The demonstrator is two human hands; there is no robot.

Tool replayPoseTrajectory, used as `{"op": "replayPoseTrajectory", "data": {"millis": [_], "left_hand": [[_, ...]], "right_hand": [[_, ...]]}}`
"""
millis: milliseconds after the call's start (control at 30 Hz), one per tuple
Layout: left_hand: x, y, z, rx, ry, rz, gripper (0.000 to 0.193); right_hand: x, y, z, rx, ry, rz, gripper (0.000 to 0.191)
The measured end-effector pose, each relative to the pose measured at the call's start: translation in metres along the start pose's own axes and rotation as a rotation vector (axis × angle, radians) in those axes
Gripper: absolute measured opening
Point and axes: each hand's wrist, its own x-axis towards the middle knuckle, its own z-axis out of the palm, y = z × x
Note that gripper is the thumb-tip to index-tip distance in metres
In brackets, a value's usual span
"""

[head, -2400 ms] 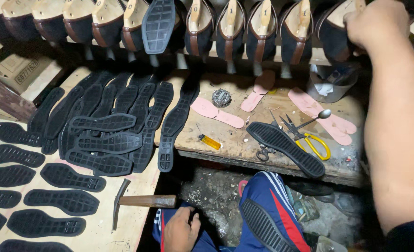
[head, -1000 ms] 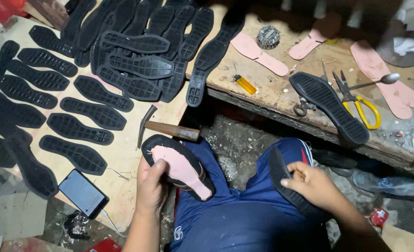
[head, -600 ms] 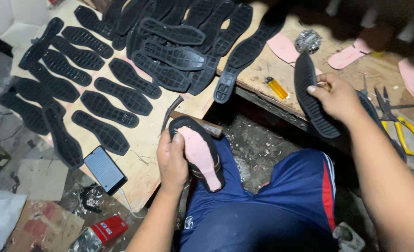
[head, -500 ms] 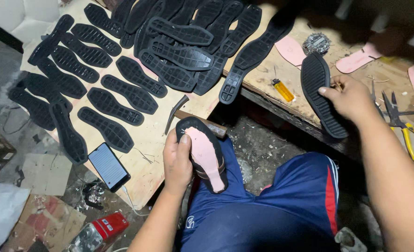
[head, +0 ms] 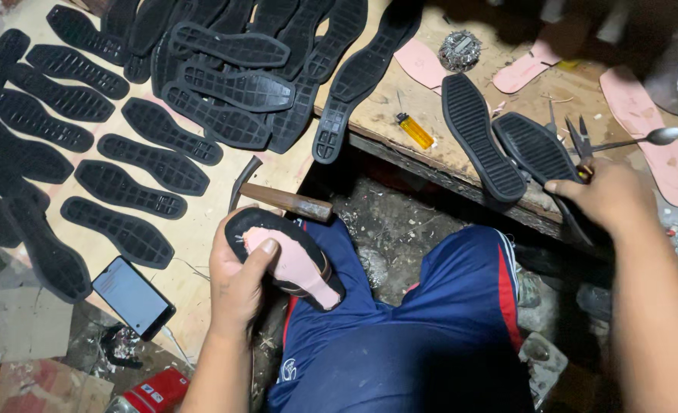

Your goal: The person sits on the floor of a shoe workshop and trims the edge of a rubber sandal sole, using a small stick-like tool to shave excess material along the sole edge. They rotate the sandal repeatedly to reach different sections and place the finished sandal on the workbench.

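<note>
The left hand (head: pixel 235 279) grips a black shoe (head: pixel 285 256) with a pink insole over the lap. The right hand (head: pixel 603 200) closes on a black sole (head: pixel 541 153) at the tabletop (head: pixel 385 107) edge. A second sole (head: pixel 480 138) lies just beside. Lifting cleanly calls for a firm pinch, clear of the scissors (head: pixel 580 141). The right fingertips are hidden beneath the sole.

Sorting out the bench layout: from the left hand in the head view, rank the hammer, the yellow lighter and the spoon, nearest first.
1. Hammer, just above the left hand.
2. Yellow lighter, mid-bench, up and right.
3. Spoon, far right.
</note>
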Motion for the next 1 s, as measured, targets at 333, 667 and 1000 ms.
{"op": "replayPoseTrajectory", "data": {"millis": [333,667,1000], "left_hand": [[0.019,-0.023,-0.021,-0.538,0.073,-0.067,0.041],[0.017,-0.023,-0.01,-0.484,-0.01,-0.091,0.042],[0.0,-0.012,-0.013,-0.398,0.001,-0.051,0.053]], "right_hand": [[-0.007,-0.014,0.002,1.024,0.028,-0.179,0.035],[-0.132,-0.22,0.012,1.489,-0.657,-0.409,0.014],[-0.164,-0.29,0.079,1.243,-0.849,-0.587,0.023]]}}
